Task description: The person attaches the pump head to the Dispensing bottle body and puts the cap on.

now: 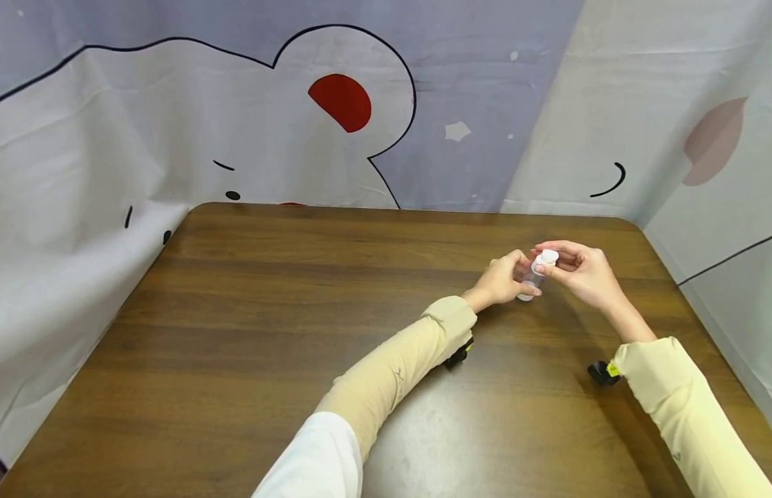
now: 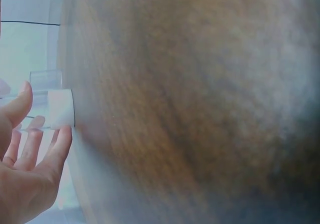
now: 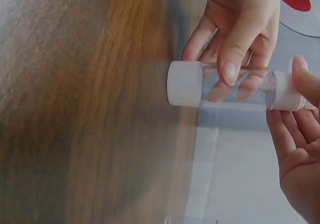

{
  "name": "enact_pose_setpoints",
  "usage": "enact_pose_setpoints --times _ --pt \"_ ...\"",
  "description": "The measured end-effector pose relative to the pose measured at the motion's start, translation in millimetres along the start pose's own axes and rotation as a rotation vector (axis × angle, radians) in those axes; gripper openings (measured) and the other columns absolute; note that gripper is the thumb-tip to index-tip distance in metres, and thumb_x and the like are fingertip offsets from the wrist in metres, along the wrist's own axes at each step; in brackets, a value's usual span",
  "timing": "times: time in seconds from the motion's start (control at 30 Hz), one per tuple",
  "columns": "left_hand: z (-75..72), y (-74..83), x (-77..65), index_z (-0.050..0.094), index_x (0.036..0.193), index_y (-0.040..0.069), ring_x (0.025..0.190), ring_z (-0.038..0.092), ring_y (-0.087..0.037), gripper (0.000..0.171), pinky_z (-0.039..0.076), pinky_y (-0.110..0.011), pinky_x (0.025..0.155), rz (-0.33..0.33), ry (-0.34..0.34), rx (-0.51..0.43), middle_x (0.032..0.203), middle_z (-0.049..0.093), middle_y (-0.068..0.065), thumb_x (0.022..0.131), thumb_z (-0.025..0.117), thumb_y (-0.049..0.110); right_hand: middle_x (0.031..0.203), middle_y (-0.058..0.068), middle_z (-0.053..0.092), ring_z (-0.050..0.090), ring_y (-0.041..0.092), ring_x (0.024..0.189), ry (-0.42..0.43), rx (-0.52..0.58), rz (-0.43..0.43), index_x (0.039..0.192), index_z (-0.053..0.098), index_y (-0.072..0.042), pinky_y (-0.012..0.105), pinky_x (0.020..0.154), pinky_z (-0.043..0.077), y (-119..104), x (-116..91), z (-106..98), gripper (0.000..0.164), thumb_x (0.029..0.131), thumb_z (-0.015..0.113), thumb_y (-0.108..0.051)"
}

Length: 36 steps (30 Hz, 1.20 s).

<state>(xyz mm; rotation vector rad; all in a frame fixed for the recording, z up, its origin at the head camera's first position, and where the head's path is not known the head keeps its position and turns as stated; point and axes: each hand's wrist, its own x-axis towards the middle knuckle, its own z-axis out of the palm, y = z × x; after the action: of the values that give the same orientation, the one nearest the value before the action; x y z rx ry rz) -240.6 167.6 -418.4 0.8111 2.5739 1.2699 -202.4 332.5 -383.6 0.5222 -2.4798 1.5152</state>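
Near the table's far right stands a small clear bottle [image 1: 534, 278] with a white base [image 3: 185, 83] and a white top [image 1: 548, 257]. My left hand [image 1: 501, 279] holds its transparent body, the thumb on one side and the fingers behind, as the right wrist view shows. My right hand [image 1: 579, 272] pinches the white top between thumb and fingers. The bottle is roughly upright, its base at or just above the tabletop; I cannot tell whether it touches. In the left wrist view, a clear cylindrical shape [image 2: 46, 78] shows beside the white base; its kind is unclear.
The brown wooden table [image 1: 268, 332] stretches left and toward me. A printed curtain [image 1: 461, 104] hangs along its back and sides. Dark wrist devices [image 1: 602, 373] sit under the cream sleeves [image 1: 660, 380].
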Motion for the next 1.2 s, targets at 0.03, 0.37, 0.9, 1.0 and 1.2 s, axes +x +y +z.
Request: enact_pose_setpoints --times 0.03,0.37,0.9,1.0,1.2 --pt "-0.1 0.3 0.1 0.056 0.113 0.008 0.104 0.067 -0.011 0.047 0.046 -0.01 0.081 0.0 0.0 0.001 0.119 0.069 -0.004 0.077 0.082 0.024 0.101 -0.018 0.071 0.066 -0.008 0.09 0.008 -0.008 0.004 0.113 0.061 0.013 0.009 0.074 0.053 -0.9 -0.2 0.3 0.033 0.082 0.07 0.007" --pt "2.5 -0.2 -1.5 0.055 0.112 0.009 0.101 0.068 -0.011 0.045 0.047 -0.009 0.079 0.002 0.002 0.014 0.118 0.069 -0.004 0.078 0.08 0.025 0.101 -0.01 0.072 0.064 -0.013 0.087 0.096 -0.096 0.061 0.112 0.064 0.009 0.006 0.072 0.052 -13.5 -5.6 8.0 0.032 0.081 0.072 0.003" --pt "2.8 -2.5 2.9 0.055 0.113 0.008 0.096 0.071 -0.013 0.046 0.049 -0.008 0.075 0.011 -0.005 -0.038 0.118 0.068 -0.006 0.078 0.081 0.023 0.102 -0.018 0.069 0.062 -0.013 0.091 0.127 -0.079 0.059 0.114 0.063 0.007 0.006 0.08 0.05 -2.4 -5.5 8.9 0.033 0.083 0.072 -0.001" --pt "2.7 -3.6 3.1 0.055 0.113 0.007 0.094 0.071 -0.014 0.046 0.049 -0.008 0.074 0.018 -0.011 -0.044 0.118 0.068 -0.007 0.078 0.081 0.023 0.1 -0.024 0.067 0.062 -0.013 0.093 0.101 -0.047 0.063 0.114 0.061 0.009 0.006 0.082 0.049 -2.3 -4.1 7.5 0.034 0.084 0.071 -0.001" --pt "2.5 -3.9 3.7 0.055 0.114 0.007 0.095 0.071 -0.014 0.048 0.048 -0.007 0.073 0.021 -0.025 -0.052 0.118 0.069 -0.007 0.078 0.081 0.022 0.099 -0.025 0.067 0.063 -0.01 0.092 0.053 -0.019 0.153 0.118 0.058 0.007 0.007 0.08 0.05 -6.7 -3.2 2.8 0.037 0.086 0.071 -0.006"
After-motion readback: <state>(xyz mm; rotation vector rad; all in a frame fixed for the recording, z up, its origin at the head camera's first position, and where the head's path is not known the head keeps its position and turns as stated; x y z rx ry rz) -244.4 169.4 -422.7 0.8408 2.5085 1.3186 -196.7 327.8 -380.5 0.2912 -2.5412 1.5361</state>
